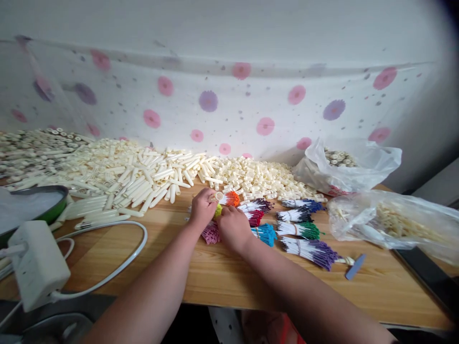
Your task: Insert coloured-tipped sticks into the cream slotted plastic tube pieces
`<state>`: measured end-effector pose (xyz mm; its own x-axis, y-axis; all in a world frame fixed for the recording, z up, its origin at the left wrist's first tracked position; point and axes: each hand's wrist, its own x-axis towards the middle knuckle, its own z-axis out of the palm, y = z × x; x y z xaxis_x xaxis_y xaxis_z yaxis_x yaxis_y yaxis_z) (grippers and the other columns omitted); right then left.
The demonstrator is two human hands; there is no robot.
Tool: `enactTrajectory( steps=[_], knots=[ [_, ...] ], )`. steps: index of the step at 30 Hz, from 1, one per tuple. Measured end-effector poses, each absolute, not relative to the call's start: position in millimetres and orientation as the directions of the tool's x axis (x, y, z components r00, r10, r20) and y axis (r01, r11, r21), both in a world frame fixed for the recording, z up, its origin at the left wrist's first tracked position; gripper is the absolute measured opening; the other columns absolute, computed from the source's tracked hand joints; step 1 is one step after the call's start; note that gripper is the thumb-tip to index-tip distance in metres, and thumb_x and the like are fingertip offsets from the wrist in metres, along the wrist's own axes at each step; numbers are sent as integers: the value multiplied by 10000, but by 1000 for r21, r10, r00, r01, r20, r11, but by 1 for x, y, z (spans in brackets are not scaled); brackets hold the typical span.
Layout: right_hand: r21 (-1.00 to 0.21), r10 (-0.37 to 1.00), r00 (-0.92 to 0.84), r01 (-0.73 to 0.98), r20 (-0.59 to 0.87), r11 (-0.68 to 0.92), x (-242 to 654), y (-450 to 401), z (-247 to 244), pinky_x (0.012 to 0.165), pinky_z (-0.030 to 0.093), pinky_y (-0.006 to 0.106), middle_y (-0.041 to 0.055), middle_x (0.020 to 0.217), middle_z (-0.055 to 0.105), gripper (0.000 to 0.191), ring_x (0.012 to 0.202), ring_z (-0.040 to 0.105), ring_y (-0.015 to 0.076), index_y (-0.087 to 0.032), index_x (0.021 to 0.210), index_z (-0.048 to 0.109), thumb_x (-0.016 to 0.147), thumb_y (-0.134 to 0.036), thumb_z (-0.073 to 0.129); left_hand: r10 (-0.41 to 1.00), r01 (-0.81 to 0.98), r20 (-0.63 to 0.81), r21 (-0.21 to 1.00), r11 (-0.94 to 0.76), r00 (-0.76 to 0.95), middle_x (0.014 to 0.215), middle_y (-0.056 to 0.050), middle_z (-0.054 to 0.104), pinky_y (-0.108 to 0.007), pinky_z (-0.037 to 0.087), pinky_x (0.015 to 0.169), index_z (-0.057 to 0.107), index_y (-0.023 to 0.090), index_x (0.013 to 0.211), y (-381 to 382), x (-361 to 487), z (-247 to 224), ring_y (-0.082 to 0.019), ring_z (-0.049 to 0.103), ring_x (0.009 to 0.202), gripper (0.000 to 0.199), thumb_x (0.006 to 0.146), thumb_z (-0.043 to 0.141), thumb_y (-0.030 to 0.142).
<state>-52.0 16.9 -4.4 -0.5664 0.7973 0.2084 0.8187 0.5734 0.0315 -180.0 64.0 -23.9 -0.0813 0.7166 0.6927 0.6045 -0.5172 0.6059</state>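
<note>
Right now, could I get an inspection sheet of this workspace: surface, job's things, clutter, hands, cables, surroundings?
Surface: wooden table, bare toward the near edge.
Job's things: bundles of colour-tipped sticks; small yellow item at the hands.
Clutter: heaped cream pieces, plastic bags, green-rimmed bowl.
Hands: left and right together at the yellow item; exact grip partly hidden.
Cables: white cable looped beside a white power block.
Surroundings: flower-patterned sheet against the wall.
</note>
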Motion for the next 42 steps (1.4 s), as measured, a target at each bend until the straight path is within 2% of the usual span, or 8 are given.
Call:
enactTrajectory(
  steps=[12, 18, 21, 25, 29, 33, 36, 42],
  knots=[
    [55, 808, -560, 826, 181, 561, -38, 14, 4, 673, 473, 318, 144, 933, 628, 245, 877, 600, 247, -141, 987, 612, 891, -129, 386, 795, 610, 600, 662, -435, -84, 650, 10, 588, -237, 429, 625, 579, 179, 684, 67, -178, -34, -140, 542, 642, 95, 765, 574, 228],
    [10, 814, -549, 830, 191, 557, 25, 20, 20, 644, 423, 243, 73, 915, 607, 174, 792, 598, 172, -183, 908, 584, 866, -100, 437, 828, 602, 559, 675, -427, -39, 756, -34, 645, -271, 445, 677, 639, 166, 750, 64, -178, -20, -175, 581, 733, 104, 751, 572, 246],
    [-113, 791, -560, 794, 248, 598, 50, 26, 24, 695, 400, 234, 54, 906, 582, 158, 804, 572, 148, -178, 886, 582, 867, -103, 445, 873, 563, 482, 701, -437, 78, 710, -18, 664, -255, 444, 595, 680, 171, 771, 56, -161, -5, -173, 592, 661, 162, 709, 641, 317],
    [-393, 771, -522, 664, 365, 636, 65, 33, 24, 674, 381, 246, 45, 828, 549, 126, 726, 521, 138, -155, 801, 577, 833, -85, 477, 928, 531, 191, 775, -343, 321, 562, 22, 602, -234, 374, 501, 660, 170, 632, 50, -127, 13, -154, 534, 537, 185, 654, 680, 353],
    [-551, 811, -395, 597, 432, 584, 74, 40, 21, 658, 409, 250, 30, 782, 565, 86, 711, 530, 135, -161, 782, 567, 828, -129, 502, 952, 501, 111, 829, -247, 285, 596, 21, 607, -245, 390, 554, 647, 158, 679, 52, -103, 23, -151, 534, 562, 178, 651, 677, 331],
    [-916, 895, -251, 61, 370, 396, 83, 47, 13, 689, 481, 265, 16, 830, 632, 172, 730, 597, 122, -185, 959, 580, 788, -196, 563, 950, 353, 159, 901, -251, 270, 577, 20, 567, -246, 377, 590, 603, 150, 623, 49, -91, 24, -133, 500, 577, 250, 740, 623, 370],
    [-940, 913, -291, -272, 286, 208, 85, 47, 12, 711, 496, 275, 5, 808, 667, 205, 721, 619, 119, -196, 921, 644, 727, -260, 669, 941, 215, 203, 940, -265, 273, 570, 18, 556, -242, 367, 596, 597, 148, 607, 45, -89, 17, -120, 477, 577, 278, 774, 612, 371],
    [-942, 915, -287, -262, 282, 208, 79, 39, 13, 648, 494, 259, -8, 728, 676, 172, 647, 611, 109, -198, 854, 685, 712, -289, 715, 938, 64, 254, 959, -276, 235, 582, 14, 584, -236, 406, 580, 607, 150, 616, 44, -90, 3, -118, 518, 583, 198, 735, 667, 297]
  ],
)
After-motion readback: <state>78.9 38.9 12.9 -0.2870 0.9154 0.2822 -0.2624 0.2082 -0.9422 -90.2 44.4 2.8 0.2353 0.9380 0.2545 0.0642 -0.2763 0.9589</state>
